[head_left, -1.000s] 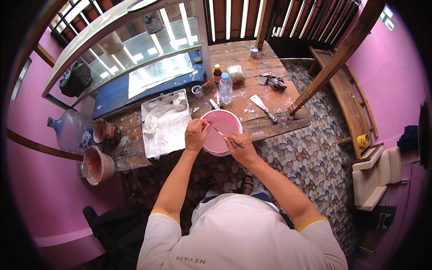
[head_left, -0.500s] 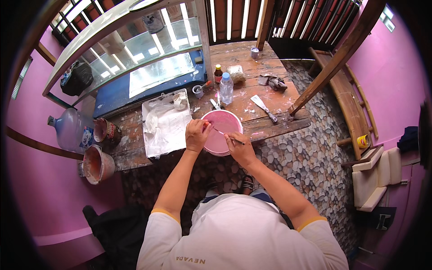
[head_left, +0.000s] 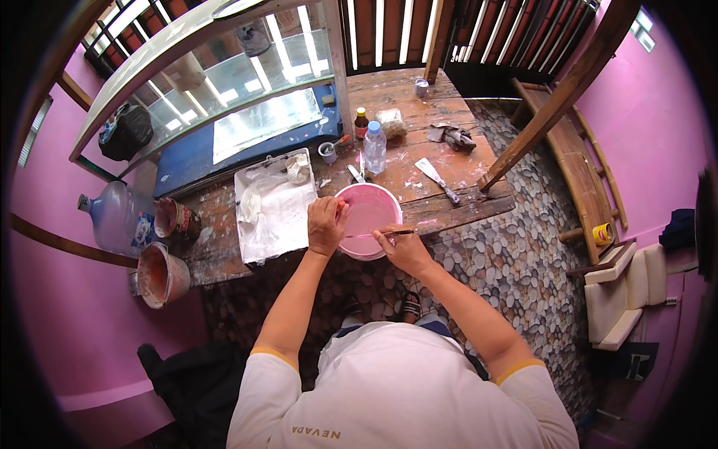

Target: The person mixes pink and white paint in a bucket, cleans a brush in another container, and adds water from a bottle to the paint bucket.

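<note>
A bucket with a white rim (head_left: 398, 208) stands at the table's front edge, pink inside. My left hand (head_left: 326, 227) is at its left side, fingers closed on a small orange-red object (head_left: 341, 206) mostly hidden by them. Over the bucket's right front, my right hand (head_left: 404, 248) pinches a thin stick-like tool (head_left: 404, 232). Its dark end points right, and a pinkish thin part reaches left across the bucket. Just beyond the bucket are a white-bladed tool (head_left: 355, 173), a clear bottle with a blue cap (head_left: 375, 150) and a scraper (head_left: 437, 179).
Left of the bucket lies a white plastic-lined tray (head_left: 288, 217). Farther left are a big water jug (head_left: 120, 217) and two stained pails, one a pink-smeared bucket (head_left: 177, 273). A glass case (head_left: 217, 82) stands behind. A slanting wooden post (head_left: 553, 112) rises at the table's right.
The thin tool in my right hand has swung from slanting to nearly level, its dark end now pointing right. My left hand has shifted only slightly.
</note>
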Demonstrator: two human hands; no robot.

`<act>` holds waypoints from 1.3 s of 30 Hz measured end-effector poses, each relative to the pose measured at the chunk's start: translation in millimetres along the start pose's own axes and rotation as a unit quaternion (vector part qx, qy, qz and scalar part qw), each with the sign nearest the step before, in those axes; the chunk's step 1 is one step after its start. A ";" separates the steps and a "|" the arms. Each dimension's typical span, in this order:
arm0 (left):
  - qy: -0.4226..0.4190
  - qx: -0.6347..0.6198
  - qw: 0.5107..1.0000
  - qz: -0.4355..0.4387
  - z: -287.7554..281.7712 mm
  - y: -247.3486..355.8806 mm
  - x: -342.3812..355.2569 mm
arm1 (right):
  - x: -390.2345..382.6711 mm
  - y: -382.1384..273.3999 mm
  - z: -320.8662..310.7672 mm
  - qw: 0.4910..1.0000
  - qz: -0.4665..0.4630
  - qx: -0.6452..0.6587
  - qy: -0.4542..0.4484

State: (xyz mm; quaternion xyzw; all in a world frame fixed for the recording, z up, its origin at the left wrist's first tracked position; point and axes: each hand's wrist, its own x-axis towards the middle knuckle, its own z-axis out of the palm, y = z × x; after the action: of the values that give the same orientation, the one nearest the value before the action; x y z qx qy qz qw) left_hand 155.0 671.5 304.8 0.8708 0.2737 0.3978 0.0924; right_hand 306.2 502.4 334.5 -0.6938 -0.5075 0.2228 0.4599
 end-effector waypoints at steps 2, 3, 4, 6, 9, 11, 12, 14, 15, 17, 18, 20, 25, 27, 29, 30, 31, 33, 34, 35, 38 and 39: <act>0.009 0.002 1.000 0.004 1.2 1.4 2.2 | 3.2 -1.3 -1.5 0.999 0.016 0.004 0.032; 0.017 0.005 1.000 0.008 1.7 2.3 3.0 | 6.5 -2.1 -0.8 0.998 -0.013 -0.008 0.061; 0.017 0.006 1.000 0.008 1.7 0.7 2.5 | 9.1 -6.0 0.4 0.995 -0.043 -0.019 0.090; 0.014 0.010 1.000 0.009 1.3 -2.4 1.0 | 7.2 -13.6 2.5 0.998 -0.035 -0.003 0.051; 0.011 0.009 1.000 0.008 1.3 -4.3 -1.5 | 0.1 -18.0 -2.8 0.999 -0.014 0.005 -0.028; 0.013 0.004 1.000 0.005 1.9 -0.9 -1.1 | -2.1 -14.6 -10.2 0.998 0.000 -0.002 -0.068; 0.014 -0.001 1.000 0.003 1.7 0.1 -0.8 | -0.3 -12.7 -13.4 0.997 -0.018 -0.063 -0.026; 0.018 0.003 1.000 0.003 2.1 0.1 -0.3 | 8.3 -14.9 -21.3 0.987 -0.048 -0.146 0.040; 0.022 0.008 1.000 0.004 2.2 0.3 -0.1 | 9.1 -11.4 -16.7 0.987 -0.048 -0.147 0.040; 0.011 0.007 1.000 -0.002 3.1 -1.3 -1.1 | 14.5 -8.2 -5.1 0.994 -0.085 -0.048 0.058; 0.000 0.007 1.000 -0.010 4.0 -2.1 -1.1 | 10.1 -6.0 -5.4 0.993 -0.086 -0.049 0.059; 0.007 -0.001 1.000 -0.028 4.4 -3.7 -4.1 | -1.1 -18.0 -7.3 0.998 -0.029 0.011 -0.058; 0.040 0.001 0.998 -0.057 10.7 -1.1 -5.4 | 3.7 -19.5 -33.1 0.986 -0.057 -0.154 0.039; 0.064 -0.021 0.993 -0.092 18.2 -14.2 -15.3 | 7.0 -20.2 -30.4 0.980 -0.097 -0.163 0.065; 0.013 -0.080 0.985 -0.154 19.0 -9.9 -14.3 | 1.1 -12.9 -28.1 0.999 -0.028 -0.025 -0.002; -0.039 -0.135 0.966 -0.215 19.4 -8.2 -13.1 | -2.7 -9.0 -30.2 0.999 -0.027 -0.027 0.000; -0.038 -0.135 0.966 -0.216 18.3 -7.7 -12.7 | -6.3 -9.3 -34.1 0.997 0.018 -0.061 -0.036; -0.011 -0.092 0.981 -0.172 16.2 -6.4 -11.6 | -11.1 -9.1 -41.6 0.991 0.062 -0.096 -0.072; -0.011 -0.092 0.981 -0.173 14.4 -4.4 -10.7 | -12.7 -9.8 -45.1 0.990 0.023 -0.138 -0.013; -0.003 -0.099 0.984 -0.146 13.1 -1.6 -10.1 | -13.7 -10.7 -48.6 0.983 -0.017 -0.179 0.047; 0.010 -0.107 0.991 -0.080 11.2 11.8 -1.4 | -9.9 -7.4 -56.3 0.977 -0.046 -0.188 0.092; 0.016 -0.108 0.993 -0.041 10.7 16.6 3.2 | -9.7 -5.9 -58.0 0.970 -0.058 -0.199 0.123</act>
State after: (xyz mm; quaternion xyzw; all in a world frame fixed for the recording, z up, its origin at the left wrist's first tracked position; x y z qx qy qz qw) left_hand 171.4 660.1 306.0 0.8372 0.2662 0.4351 0.1972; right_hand 344.5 470.0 365.8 -0.7627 -0.5207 0.0028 0.3837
